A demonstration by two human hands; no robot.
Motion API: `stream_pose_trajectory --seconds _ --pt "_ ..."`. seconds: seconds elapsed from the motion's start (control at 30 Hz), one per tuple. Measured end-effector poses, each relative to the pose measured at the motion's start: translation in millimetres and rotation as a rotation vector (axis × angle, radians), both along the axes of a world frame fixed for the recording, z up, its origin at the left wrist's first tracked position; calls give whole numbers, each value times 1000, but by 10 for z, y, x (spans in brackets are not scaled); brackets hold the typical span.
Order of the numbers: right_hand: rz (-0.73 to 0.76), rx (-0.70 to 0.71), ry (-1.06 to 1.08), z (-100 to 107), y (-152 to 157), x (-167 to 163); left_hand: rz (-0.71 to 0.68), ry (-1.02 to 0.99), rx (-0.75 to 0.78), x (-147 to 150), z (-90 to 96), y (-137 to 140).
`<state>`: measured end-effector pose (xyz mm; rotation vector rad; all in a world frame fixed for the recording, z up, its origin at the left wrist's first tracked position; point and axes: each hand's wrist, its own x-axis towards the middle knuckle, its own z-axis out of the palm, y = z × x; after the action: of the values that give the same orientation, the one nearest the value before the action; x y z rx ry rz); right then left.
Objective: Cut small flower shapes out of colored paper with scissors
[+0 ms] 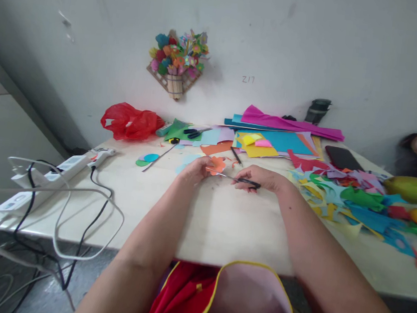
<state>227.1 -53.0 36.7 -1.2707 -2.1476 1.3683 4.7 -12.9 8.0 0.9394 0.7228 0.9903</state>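
Near the middle of the white table, my left hand (198,170) pinches a small orange paper flower (216,165) with a scalloped edge. My right hand (255,177) is closed round the black handles of a pair of scissors (247,183). The blades point left and reach the lower edge of the orange paper; whether they are parted I cannot tell. Just beyond my hands lie a black pen (236,156) and a larger orange paper piece (217,148). Blue and green paper circles (151,158) rest to the left of my left hand.
Coloured sheets (281,142) are stacked at the back, with a second pair of scissors (195,133) and a red plastic bag (131,121) further left. Paper scraps (362,194), a phone (342,157) and a mango-like fruit (411,189) are on the right. A cabled power strip (49,181) lies left.
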Motion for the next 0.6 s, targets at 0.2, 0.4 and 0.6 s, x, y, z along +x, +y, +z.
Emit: stream_pose_trajectory --seconds 0.2,0.4,0.6 --pt "18 -4 -6 2 2 3 31 52 0 16 39 -42" --pt "38 -1 -12 -19 9 -1 55 78 -9 19 39 -43" --pt "50 -2 -11 -71 45 -3 34 87 0 19 36 -33"
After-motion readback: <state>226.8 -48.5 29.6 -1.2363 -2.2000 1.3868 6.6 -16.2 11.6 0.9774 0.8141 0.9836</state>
